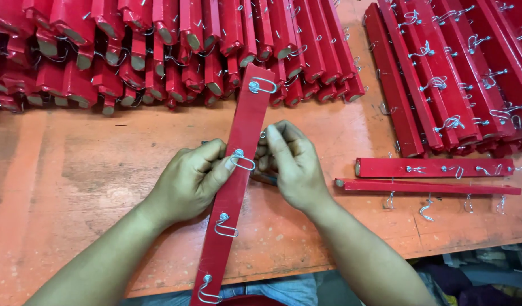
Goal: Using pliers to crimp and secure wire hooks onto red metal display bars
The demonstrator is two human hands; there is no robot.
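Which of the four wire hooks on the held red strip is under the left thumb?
The second hook from the far end, mid-strip, sits under the left hand's thumb; the other three lie untouched along the red strip.

Wooden strip [236, 175]: glossy red paint, smooth faces. Wire hooks [243, 161]: bright bare metal. Stacked strips [176, 51]: same red finish, raw wood at cut ends. Table [79, 170]: matt orange surface, worn and scuffed.
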